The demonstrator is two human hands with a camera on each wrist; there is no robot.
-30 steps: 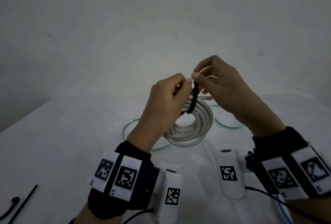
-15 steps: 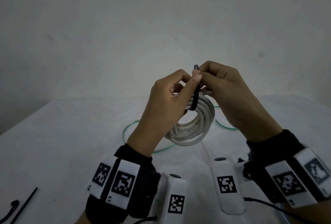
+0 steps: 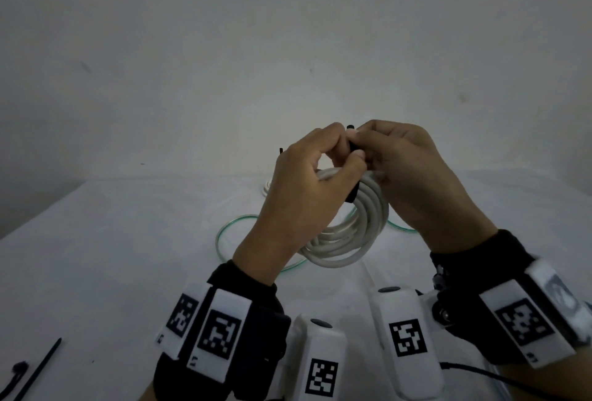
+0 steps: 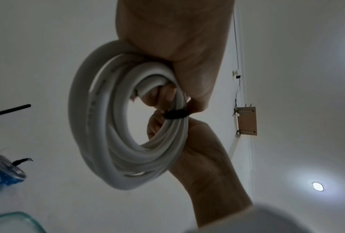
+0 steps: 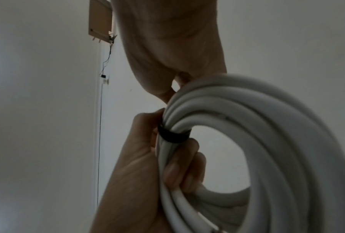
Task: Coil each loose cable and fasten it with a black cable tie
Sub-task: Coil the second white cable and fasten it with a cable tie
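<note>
A white cable coil (image 3: 352, 237) is held above the table between both hands. A black cable tie (image 3: 351, 194) wraps one side of it and shows as a dark band (image 4: 175, 114) (image 5: 173, 135) in the wrist views. My left hand (image 3: 314, 182) grips the coil beside the tie, its thumb pressing on the strap. My right hand (image 3: 410, 176) pinches the tie's upper end (image 3: 350, 128) with its fingertips, while its lower fingers (image 5: 179, 171) curl through the coil. A thin black tip (image 3: 281, 150) pokes out left of the left hand.
A clear green-tinted tube (image 3: 224, 234) lies looped on the white table (image 3: 112, 272) behind the hands. Spare black ties (image 3: 38, 365) lie at the near left corner. A tied blue coil (image 4: 4, 170) is visible in the left wrist view.
The hands have closed in tighter around the tie. The left thumb now covers the strap, and a black tip has appeared to the left of the left hand.
</note>
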